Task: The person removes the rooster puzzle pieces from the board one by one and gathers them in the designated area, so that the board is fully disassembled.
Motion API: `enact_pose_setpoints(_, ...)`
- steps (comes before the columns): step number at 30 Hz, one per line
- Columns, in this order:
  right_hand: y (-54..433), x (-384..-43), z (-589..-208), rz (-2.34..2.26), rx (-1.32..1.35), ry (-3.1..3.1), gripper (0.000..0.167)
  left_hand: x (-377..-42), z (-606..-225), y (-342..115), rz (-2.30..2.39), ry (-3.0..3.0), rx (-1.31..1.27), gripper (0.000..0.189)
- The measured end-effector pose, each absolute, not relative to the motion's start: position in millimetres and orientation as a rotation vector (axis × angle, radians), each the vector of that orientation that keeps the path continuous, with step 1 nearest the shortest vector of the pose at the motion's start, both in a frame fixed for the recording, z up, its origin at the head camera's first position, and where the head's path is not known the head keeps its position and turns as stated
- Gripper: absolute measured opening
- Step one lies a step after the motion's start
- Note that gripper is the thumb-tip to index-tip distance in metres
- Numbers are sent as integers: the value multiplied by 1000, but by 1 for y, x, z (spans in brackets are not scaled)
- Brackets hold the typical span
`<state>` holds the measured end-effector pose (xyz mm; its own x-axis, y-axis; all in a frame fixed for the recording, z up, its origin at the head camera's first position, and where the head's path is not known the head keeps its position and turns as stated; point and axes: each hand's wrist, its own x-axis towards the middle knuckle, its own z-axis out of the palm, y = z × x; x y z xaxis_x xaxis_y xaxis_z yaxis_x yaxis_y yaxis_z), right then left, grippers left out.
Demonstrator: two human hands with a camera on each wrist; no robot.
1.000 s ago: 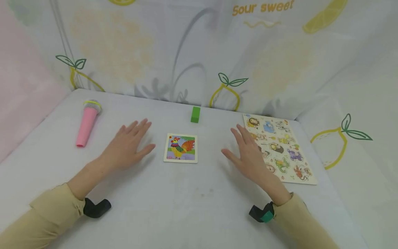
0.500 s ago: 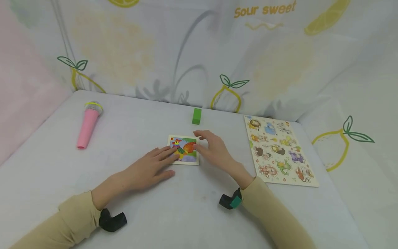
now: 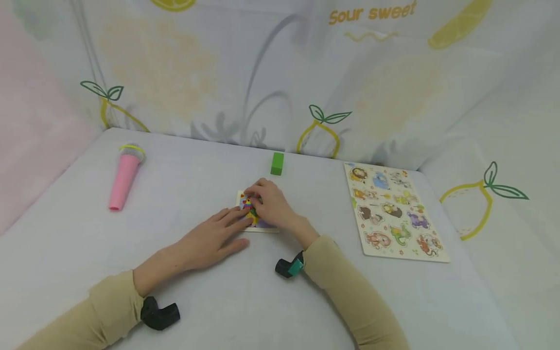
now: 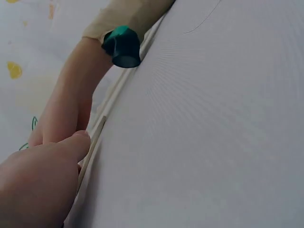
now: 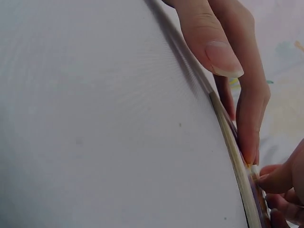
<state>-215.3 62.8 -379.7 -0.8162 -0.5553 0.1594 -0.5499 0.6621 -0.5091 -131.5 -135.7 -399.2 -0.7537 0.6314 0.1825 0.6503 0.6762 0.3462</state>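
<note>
Table (image 3: 214, 306) is filling the lower frame, with an animal board (image 3: 393, 221) lying at the frame's right. The left hand (image 3: 214, 240) is resting near-straight fingers on a picture tile (image 3: 264, 225) at frame centre, while the right hand (image 3: 271, 203) is curving over it; whether that one is pinching anything I cannot tell. The step seems to be steadying the tile; the next move is probably calling for a still left hand and a careful right.
</note>
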Motion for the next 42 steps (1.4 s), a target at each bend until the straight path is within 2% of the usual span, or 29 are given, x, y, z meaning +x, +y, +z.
enact_pose_setpoints(14,68,-217,-388,-844,-974,2894,20,-136,-404,-132,-649,-2847,-1048,50)
enact_pose_setpoints(42,68,-217,-390,-945,-925,2808,25,-134,-404,-132,-662,-2842,-1035,53)
